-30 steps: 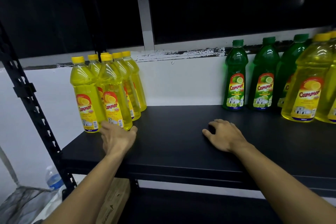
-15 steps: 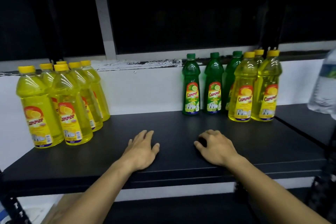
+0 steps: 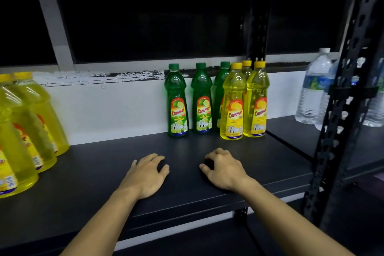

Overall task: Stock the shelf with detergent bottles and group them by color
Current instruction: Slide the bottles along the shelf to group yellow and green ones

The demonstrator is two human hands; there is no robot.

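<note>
Both hands rest on the black shelf (image 3: 207, 145) near its front edge, holding nothing. Left hand (image 3: 145, 174): fingers straight and loosely spread, palm down. Right hand (image 3: 223, 169): fingers curled under, knuckles up, gripping nothing. Far side, against the white wall: three green bottles (image 3: 177, 101) upright in a row, with three yellow bottles (image 3: 233, 103) touching them on the right. A larger yellow group (image 3: 25, 131) stands at far left, well apart. Water bottles (image 3: 313, 87) on the adjoining shelf at right
</note>
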